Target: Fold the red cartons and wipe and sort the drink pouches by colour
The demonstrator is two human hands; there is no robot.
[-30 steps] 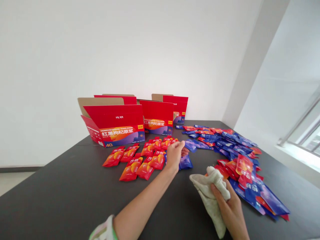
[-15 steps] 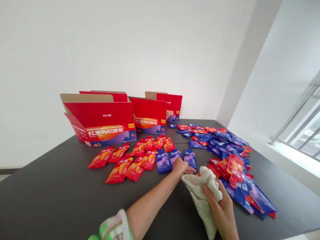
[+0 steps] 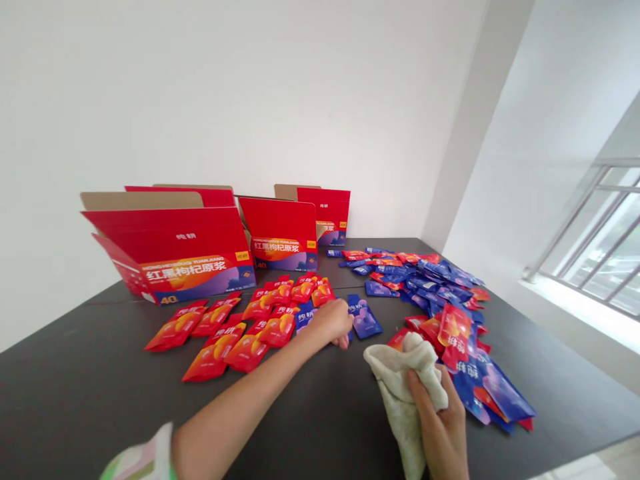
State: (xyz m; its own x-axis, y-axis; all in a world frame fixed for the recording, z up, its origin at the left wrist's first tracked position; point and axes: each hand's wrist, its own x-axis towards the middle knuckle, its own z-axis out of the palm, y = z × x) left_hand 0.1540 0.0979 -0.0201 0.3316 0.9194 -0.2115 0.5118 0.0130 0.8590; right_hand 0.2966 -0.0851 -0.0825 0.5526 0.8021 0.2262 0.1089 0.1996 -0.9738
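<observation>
My left hand (image 3: 333,323) reaches forward over the row of blue pouches, back of the hand up and fingers curled in. It covers most of the middle pouch, and whatever its fingers grip is hidden. Left of it a blue pouch (image 3: 304,317) shows in part; to its right another blue pouch (image 3: 366,317) lies slightly turned. Closed around a crumpled pale cloth (image 3: 407,380), my right hand (image 3: 443,417) hovers above the table's near side. Several red pouches (image 3: 250,348) lie in rows left of my left hand.
Open red cartons (image 3: 185,243) stand at the back left on the dark table (image 3: 100,393). A heap of mixed blue and red pouches (image 3: 435,283) spreads along the right, with a nearer pile (image 3: 493,390) beside my right hand. A white wall rises behind.
My left hand has drawn back leftward from the right blue pouch, and its outstretched fingers have curled. That pouch looks more turned. The right hand keeps the cloth. The view has shifted slightly right.
</observation>
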